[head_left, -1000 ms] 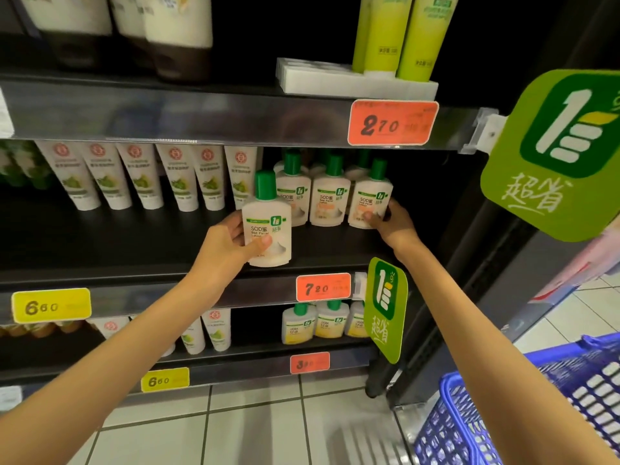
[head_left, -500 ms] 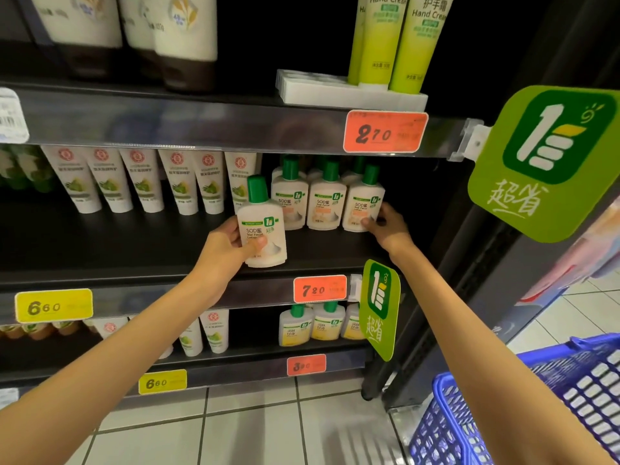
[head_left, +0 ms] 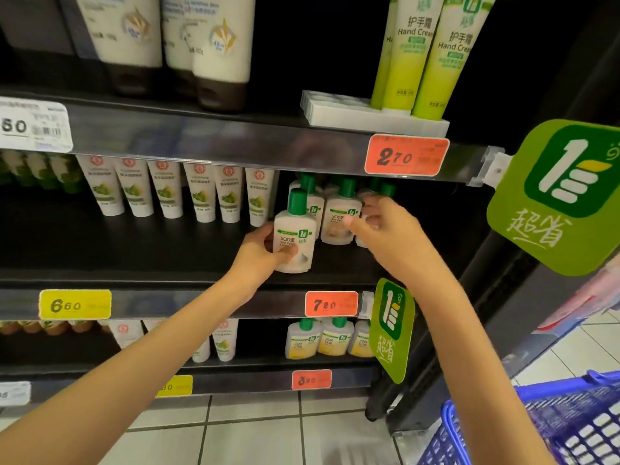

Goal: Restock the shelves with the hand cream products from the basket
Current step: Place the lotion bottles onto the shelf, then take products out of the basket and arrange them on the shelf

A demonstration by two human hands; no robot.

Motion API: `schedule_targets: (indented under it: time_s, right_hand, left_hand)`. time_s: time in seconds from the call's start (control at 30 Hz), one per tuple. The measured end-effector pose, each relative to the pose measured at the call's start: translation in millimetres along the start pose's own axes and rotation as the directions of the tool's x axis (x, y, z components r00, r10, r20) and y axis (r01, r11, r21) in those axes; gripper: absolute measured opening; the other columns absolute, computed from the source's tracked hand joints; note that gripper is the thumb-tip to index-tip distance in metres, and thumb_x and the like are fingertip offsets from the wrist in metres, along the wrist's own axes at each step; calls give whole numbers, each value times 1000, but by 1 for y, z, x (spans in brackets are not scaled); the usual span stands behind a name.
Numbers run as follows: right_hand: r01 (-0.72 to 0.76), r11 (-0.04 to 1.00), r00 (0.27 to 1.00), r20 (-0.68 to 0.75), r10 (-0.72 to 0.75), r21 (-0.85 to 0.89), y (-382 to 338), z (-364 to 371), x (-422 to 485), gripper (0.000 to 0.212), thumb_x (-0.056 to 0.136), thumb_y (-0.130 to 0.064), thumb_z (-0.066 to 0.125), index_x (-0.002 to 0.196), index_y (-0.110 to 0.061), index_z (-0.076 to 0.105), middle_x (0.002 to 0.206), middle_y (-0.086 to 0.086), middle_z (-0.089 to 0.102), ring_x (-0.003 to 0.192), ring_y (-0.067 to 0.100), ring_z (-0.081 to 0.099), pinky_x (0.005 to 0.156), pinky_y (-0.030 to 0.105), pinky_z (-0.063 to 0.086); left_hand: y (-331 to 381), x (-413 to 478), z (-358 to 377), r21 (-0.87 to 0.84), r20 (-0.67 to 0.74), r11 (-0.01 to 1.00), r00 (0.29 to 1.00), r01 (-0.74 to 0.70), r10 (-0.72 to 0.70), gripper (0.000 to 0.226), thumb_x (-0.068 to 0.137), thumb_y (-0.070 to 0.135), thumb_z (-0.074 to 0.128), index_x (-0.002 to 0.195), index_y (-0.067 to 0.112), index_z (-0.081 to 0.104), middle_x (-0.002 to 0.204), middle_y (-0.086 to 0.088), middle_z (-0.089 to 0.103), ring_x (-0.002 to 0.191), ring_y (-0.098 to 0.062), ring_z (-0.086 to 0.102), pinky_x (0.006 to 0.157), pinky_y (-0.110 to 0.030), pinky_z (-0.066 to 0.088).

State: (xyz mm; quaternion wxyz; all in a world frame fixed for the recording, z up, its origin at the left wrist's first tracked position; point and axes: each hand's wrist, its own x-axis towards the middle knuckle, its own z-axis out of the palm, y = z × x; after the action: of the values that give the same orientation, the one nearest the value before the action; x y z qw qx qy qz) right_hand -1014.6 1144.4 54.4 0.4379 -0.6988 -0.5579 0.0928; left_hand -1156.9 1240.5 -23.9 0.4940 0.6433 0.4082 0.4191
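Observation:
My left hand (head_left: 260, 251) grips a white SOD bottle with a green cap (head_left: 295, 234), held upright just above the middle shelf (head_left: 134, 260), in front of a row of the same bottles (head_left: 340, 218). My right hand (head_left: 382, 226) reaches into that row and its fingers curl round the rightmost bottle (head_left: 387, 191), which is mostly hidden behind the hand. The blue basket (head_left: 550, 427) is at the bottom right; its contents are not visible.
White tubes (head_left: 199, 193) line the middle shelf to the left. Green hand cream tubes (head_left: 432, 55) stand on a white tray on the top shelf. Yellow-labelled bottles (head_left: 318, 338) fill the lower shelf. Two green promo signs (head_left: 563, 196) jut out on the right.
My right hand moved from the side of the rightmost bottle to over its front and closed round it. The left hand pushed its bottle slightly further in toward the row.

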Motion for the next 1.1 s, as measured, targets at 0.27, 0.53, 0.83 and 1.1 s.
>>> schedule_targets:
  time_s: [0.27,0.53,0.83,1.1]
  right_hand:
    - [-247,896,950,-89,299,370,15,91,-16,47,88,-17,60,130,-4,43,132,11,49,123,22,46,90,17,34]
    - [-139,946,982,-85,171,293,44,99,5,30,85,-9,61,114,-1,60,114,14,62,97,14,52,74,8,33]
    - [-105,953,987,-86,134,285,57,103,18,25,83,-2,63,107,3,60,106,17,65,88,13,54,72,8,36]
    - [-108,956,981,-128,147,272,59,110,22,26,83,-5,63,109,1,59,108,15,64,95,18,56,75,11,36]
  left_hand:
    - [-12,5,-1,174,-40,981,995,-82,90,38,82,6,66,118,2,55,112,-11,63,105,-21,58,86,-24,48]
    - [-19,12,9,336,-73,921,970,-196,232,32,79,-2,64,109,3,57,105,-10,65,92,-11,58,68,-5,41]
    - [-26,25,13,338,-129,932,975,-130,183,30,77,8,70,105,2,60,103,-11,67,87,-10,56,71,-4,37]
    - [-30,30,18,388,-165,916,970,-102,178,26,81,12,67,105,5,60,102,-9,68,85,-8,55,74,-10,38]
